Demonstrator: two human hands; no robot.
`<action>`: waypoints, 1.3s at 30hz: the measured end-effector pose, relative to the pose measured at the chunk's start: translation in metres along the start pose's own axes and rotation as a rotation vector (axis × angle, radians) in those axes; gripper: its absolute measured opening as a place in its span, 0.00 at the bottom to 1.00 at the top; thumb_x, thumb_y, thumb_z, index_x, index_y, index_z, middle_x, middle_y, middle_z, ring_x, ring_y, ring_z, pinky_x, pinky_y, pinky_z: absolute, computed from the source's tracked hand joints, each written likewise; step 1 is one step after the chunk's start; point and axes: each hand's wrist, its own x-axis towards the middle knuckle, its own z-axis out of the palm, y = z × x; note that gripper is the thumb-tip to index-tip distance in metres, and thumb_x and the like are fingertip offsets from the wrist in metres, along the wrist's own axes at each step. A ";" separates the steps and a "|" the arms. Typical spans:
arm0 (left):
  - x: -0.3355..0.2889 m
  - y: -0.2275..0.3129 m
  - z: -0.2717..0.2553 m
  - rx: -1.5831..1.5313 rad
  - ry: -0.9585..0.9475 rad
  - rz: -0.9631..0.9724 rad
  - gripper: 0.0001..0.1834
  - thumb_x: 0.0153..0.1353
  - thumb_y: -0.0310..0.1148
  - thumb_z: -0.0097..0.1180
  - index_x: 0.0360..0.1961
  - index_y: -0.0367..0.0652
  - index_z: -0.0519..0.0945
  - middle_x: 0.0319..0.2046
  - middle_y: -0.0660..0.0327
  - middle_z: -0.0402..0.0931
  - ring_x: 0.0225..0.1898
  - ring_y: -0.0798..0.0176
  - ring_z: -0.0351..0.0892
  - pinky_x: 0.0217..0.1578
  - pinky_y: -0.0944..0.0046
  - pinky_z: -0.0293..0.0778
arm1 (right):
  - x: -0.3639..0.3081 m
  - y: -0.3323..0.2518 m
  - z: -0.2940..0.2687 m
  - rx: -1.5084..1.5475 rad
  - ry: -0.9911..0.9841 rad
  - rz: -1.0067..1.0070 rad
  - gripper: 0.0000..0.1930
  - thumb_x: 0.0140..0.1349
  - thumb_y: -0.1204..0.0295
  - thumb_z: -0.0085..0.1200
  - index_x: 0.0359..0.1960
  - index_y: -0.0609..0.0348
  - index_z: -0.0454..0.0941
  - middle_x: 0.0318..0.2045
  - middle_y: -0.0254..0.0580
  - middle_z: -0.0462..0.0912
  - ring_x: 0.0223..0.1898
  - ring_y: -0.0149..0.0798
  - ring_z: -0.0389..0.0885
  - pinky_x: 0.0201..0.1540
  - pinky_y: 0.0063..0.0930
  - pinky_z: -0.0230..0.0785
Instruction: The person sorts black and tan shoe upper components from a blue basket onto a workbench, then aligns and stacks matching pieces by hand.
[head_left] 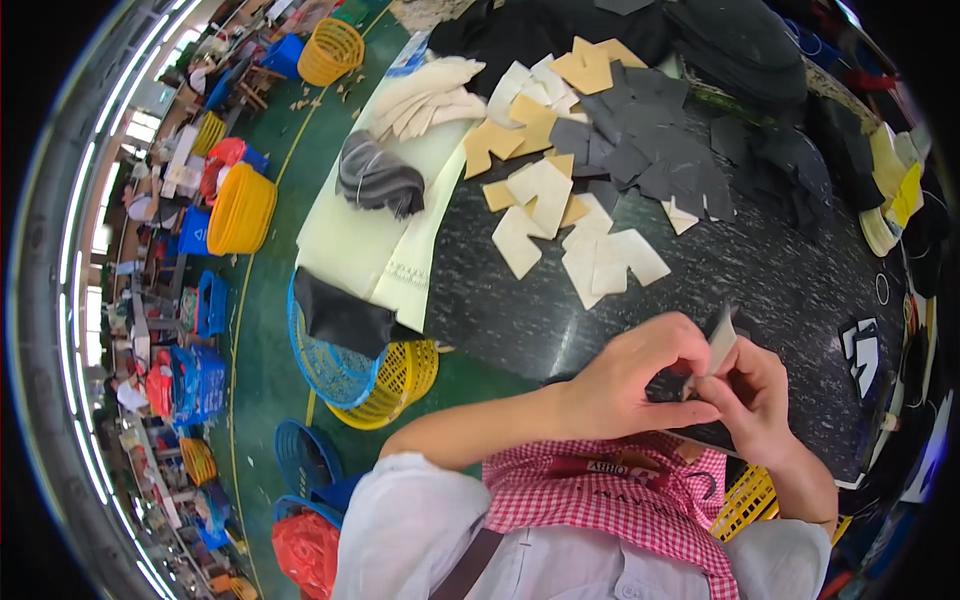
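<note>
In front of my chest, low over the black speckled table (500, 300), both hands meet at a small cut piece (722, 340), pale on one side with a dark edge. My left hand (640, 375) is curled, its fingertips and thumb closed at the piece. My right hand (755, 395) pinches the same piece between thumb and fingers. Beyond them lie white notched pieces (610, 265), some overlapping. Tan pieces (585, 68) are scattered among these, and a heap of dark grey pieces (665, 140) spreads to their right.
Pale green sheets (350, 235) on the left carry a dark striped roll (380, 175) and stacked cream cloth (430, 95). Blue (335, 375) and yellow baskets (412, 385) stand beside the table. Black material (740, 50) covers the far right; white pieces (864, 360) lie near the right edge.
</note>
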 end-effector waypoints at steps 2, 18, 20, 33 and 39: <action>0.004 0.003 0.000 -0.135 -0.063 -0.127 0.14 0.45 0.29 0.70 0.29 0.41 0.75 0.28 0.61 0.73 0.31 0.63 0.76 0.32 0.67 0.72 | -0.008 -0.019 0.001 0.129 0.009 0.091 0.06 0.57 0.75 0.57 0.29 0.64 0.73 0.22 0.32 0.77 0.20 0.21 0.71 0.21 0.19 0.60; -0.006 -0.011 -0.029 -0.544 -0.094 -0.572 0.04 0.55 0.25 0.56 0.29 0.34 0.77 0.33 0.58 0.75 0.37 0.69 0.74 0.39 0.71 0.68 | -0.030 -0.005 -0.017 0.143 -0.073 0.193 0.10 0.62 0.73 0.52 0.25 0.64 0.69 0.22 0.35 0.71 0.24 0.26 0.73 0.26 0.21 0.65; -0.014 -0.013 -0.051 -0.468 0.003 -0.524 0.04 0.57 0.26 0.54 0.27 0.35 0.75 0.34 0.59 0.74 0.36 0.70 0.74 0.38 0.72 0.69 | -0.048 -0.002 -0.037 -0.407 -0.309 0.032 0.09 0.54 0.75 0.59 0.29 0.62 0.70 0.27 0.40 0.72 0.28 0.37 0.76 0.30 0.24 0.69; -0.013 -0.002 0.004 0.219 -0.185 -0.252 0.32 0.45 0.28 0.67 0.55 0.38 0.71 0.38 0.56 0.78 0.37 0.66 0.78 0.36 0.68 0.72 | -0.077 -0.003 -0.011 -0.114 0.012 0.071 0.22 0.52 0.76 0.62 0.50 0.67 0.73 0.35 0.47 0.80 0.35 0.40 0.82 0.36 0.27 0.76; 0.010 -0.006 0.016 0.168 -0.107 -0.467 0.30 0.55 0.21 0.58 0.60 0.40 0.67 0.20 0.66 0.76 0.19 0.78 0.72 0.23 0.75 0.69 | -0.043 0.008 -0.028 -0.455 0.438 0.052 0.24 0.55 0.81 0.57 0.55 0.61 0.71 0.29 0.44 0.80 0.28 0.31 0.80 0.28 0.22 0.72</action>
